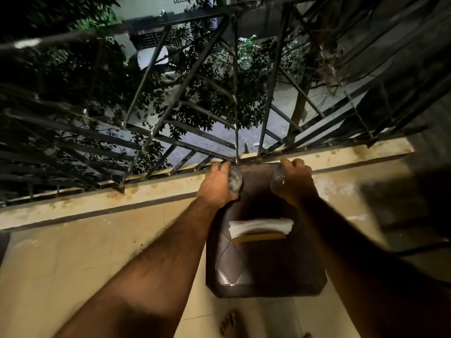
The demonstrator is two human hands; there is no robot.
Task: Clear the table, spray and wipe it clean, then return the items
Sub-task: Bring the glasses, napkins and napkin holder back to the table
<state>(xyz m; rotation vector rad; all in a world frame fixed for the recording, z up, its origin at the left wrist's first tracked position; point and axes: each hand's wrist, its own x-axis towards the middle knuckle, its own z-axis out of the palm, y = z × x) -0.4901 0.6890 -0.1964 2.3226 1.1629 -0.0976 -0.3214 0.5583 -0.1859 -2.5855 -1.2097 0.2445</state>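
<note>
A small dark brown table (266, 269) stands against a low balcony wall. On it lies a folded white cloth or stack of paper (261, 226) over a tan flat item (258, 237). My left hand (217, 184) grips a clear glass (234, 179) above the table's far edge. My right hand (296, 181) grips a second clear glass (278, 180) beside it. Both glasses are partly hidden by my fingers. Whether they rest on the table or hang above it is unclear.
A cream ledge (146, 193) runs along the wall top, with a black metal railing (195, 132) above it. Trees and a street lie far below. My bare foot (228, 325) shows on the tiled floor (73, 264) near the table.
</note>
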